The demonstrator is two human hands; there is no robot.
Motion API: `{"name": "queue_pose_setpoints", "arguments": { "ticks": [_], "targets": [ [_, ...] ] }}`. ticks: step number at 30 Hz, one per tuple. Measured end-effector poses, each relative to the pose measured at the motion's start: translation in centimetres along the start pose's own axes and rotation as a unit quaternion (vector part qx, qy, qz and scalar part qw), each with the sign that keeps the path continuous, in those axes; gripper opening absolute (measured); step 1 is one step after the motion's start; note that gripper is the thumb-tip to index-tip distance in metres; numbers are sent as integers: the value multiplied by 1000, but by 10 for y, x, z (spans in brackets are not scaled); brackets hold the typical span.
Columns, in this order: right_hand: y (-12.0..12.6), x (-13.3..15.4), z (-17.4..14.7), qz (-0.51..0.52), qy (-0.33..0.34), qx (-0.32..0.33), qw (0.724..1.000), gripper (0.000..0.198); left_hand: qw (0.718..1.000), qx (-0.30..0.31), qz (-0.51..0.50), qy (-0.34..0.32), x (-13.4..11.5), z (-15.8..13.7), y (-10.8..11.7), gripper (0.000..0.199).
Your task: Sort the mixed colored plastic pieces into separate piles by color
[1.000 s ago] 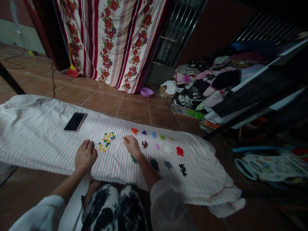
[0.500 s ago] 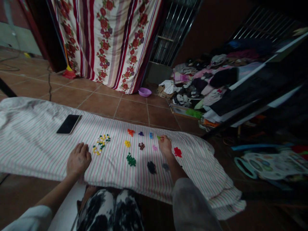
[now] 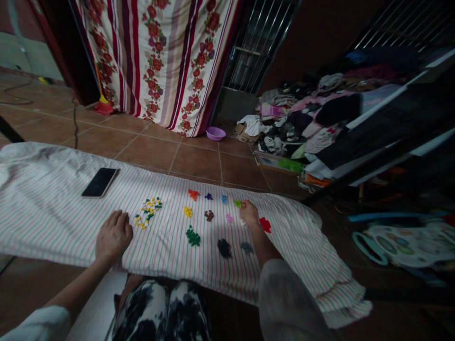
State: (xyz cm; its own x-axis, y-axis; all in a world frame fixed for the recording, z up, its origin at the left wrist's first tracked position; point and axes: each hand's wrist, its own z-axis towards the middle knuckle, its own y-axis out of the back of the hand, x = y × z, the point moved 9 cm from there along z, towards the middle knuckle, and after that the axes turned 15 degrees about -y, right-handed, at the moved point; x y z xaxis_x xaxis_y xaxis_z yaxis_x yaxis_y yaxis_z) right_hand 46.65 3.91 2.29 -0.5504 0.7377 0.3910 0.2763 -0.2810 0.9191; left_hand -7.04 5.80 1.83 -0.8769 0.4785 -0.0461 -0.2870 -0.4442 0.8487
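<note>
Several lime-green pieces (image 3: 237, 203) lie at the right hand (image 3: 250, 214), its grip unclear; left hand (image 3: 113, 235) rests flat.

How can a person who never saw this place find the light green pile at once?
Start at the long striped cloth, then find the right hand over it. Just left of that hand and right of the light blue pile lies the light green pile. Its lime shade sets it apart from the dark green pile.

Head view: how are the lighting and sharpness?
Head view: dim overall, darkest toward the right edge, with thin glints on the barred window; head view: the lime-green pieces by the right hand look soft, single ones hard to tell apart.
</note>
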Motion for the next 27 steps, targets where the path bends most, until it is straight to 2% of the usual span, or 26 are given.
{"name": "queue_pose_setpoints", "arguments": {
  "ticks": [12, 19, 22, 27],
  "targets": [
    [4, -2, -1, -15, 6, -8, 1000, 38, 1000, 3, 19, -8, -1, 0, 1, 39],
    [10, -3, -5, -23, 12, -10, 1000, 34, 1000, 5, -5, 25, 1, -1, 0, 36],
    [15, 8, -10, -21, 36, -18, 999, 31, 999, 5, -26, 33, 2, -1, 0, 38],
    [16, 45, -35, 10, 98, -14, 995, 29, 999, 1, -32, 40, 2, -1, 2, 37]
  ]
}}
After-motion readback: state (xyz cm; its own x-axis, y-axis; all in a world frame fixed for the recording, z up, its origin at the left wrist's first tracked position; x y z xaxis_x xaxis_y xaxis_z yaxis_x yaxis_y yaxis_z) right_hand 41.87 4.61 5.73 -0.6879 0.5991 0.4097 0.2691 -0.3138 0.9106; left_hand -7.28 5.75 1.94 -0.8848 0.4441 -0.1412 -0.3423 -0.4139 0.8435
